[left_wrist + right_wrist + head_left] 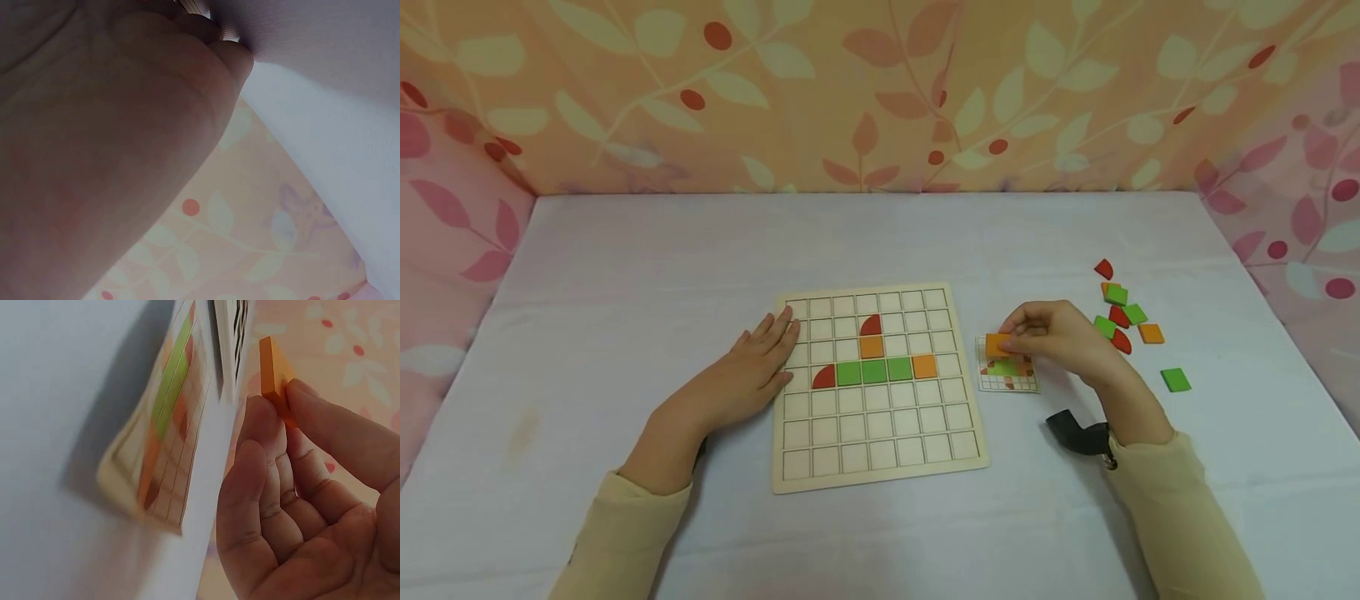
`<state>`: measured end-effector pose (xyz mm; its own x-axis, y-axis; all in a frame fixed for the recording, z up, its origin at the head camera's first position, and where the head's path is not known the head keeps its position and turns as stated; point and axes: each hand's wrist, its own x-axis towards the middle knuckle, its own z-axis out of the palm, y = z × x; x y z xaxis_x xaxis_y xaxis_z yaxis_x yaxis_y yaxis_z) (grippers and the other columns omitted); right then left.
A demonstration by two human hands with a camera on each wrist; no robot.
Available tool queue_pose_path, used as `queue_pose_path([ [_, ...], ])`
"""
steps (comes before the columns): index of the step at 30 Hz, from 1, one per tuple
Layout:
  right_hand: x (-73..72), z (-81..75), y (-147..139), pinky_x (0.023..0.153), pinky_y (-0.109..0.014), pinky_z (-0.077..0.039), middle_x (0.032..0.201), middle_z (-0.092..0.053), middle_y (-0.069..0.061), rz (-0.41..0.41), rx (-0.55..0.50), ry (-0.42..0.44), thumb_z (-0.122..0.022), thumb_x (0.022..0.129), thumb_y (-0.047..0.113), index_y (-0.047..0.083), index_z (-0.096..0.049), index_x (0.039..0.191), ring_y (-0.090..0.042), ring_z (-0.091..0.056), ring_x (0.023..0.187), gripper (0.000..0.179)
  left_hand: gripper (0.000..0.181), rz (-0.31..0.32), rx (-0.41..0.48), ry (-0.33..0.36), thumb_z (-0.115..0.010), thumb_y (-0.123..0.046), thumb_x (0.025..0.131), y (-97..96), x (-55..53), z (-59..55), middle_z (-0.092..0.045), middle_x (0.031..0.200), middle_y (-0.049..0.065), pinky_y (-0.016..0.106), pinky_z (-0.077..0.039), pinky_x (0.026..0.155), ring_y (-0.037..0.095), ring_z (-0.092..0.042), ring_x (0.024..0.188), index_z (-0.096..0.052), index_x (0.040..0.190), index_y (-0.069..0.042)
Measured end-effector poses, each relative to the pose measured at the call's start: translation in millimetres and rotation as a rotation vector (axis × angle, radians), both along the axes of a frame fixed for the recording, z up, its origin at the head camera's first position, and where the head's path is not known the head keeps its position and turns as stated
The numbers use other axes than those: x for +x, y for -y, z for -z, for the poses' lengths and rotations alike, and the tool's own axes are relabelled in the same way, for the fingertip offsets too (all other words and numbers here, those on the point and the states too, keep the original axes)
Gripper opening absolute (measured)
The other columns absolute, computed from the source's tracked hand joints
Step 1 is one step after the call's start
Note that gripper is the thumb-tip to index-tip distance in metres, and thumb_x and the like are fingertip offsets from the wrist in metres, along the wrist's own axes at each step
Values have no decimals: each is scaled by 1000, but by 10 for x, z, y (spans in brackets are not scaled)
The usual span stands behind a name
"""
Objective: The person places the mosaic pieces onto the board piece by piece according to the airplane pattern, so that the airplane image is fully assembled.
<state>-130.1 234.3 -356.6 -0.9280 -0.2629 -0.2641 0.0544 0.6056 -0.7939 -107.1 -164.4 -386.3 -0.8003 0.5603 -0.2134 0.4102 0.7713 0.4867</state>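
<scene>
My right hand [1063, 337] pinches an orange square tile [997, 345] between thumb and fingers, over the small pattern card [1009, 382]. In the right wrist view the tile [275, 378] is held up at the fingertips, the printed card [165, 431] beyond it. My left hand [747, 375] lies with straight, spread fingers on the left edge of the wooden grid board [880, 479]. A row on the board runs from a red quarter-circle [824, 377] through three green squares [874, 371] to an orange square [924, 367]. Above its middle sit another orange square [871, 347] and red quarter-circle [870, 326].
Right of my right hand lies a loose cluster of red, orange and green pieces [1134, 314], some overlapping. One green square [1176, 380] lies apart, nearer me. White cloth [662, 250] covers the table; patterned fabric [880, 100] hangs behind it and along both sides.
</scene>
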Motion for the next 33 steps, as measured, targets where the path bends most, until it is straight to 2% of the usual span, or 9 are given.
queue_pose_path([
  [6,-48,13,163,51,-25,-44,82,-61,-11,-45,-6,5,-71,84,9,-2,-65,91,-21,-56,67,14,62,1,-2,-3,-44,-17,100,-2,1,-3,0,156,19,58,-8,110,38,0,142,-13,149,3],
  [13,-81,-2,301,62,-25,-50,83,-63,-11,-103,-19,30,-68,85,3,-5,-65,93,-21,-59,72,11,61,7,-1,-11,-44,-17,100,-7,3,-6,-1,156,20,59,-8,110,38,-1,142,-14,149,3],
  [18,-96,-6,361,61,-25,-48,83,-64,-10,-117,-10,29,-68,85,3,-4,-66,93,-20,-58,71,11,61,2,-8,-10,-44,-16,100,-2,-4,8,0,156,19,58,-8,110,38,-1,142,-13,149,3],
  [22,-100,31,389,66,-28,-53,83,-66,-11,-128,-32,73,-68,85,3,-6,-65,93,-22,-62,72,12,62,-3,-11,-1,-44,-17,100,-1,-7,18,1,156,18,58,-7,110,37,1,142,-12,149,3],
  [26,-102,66,391,66,-33,-56,84,-66,-13,-146,-52,94,-66,85,1,-7,-64,94,-25,-64,70,12,62,-5,-10,10,-44,-17,100,-3,-9,16,2,156,18,57,-7,111,36,1,142,-11,149,3],
  [33,-97,112,415,65,-30,-54,83,-69,-9,-158,-24,60,-69,84,3,-4,-68,91,-21,-62,71,10,62,-6,-10,12,-44,-16,100,6,-11,8,2,156,17,57,-6,111,36,2,142,-11,149,2],
])
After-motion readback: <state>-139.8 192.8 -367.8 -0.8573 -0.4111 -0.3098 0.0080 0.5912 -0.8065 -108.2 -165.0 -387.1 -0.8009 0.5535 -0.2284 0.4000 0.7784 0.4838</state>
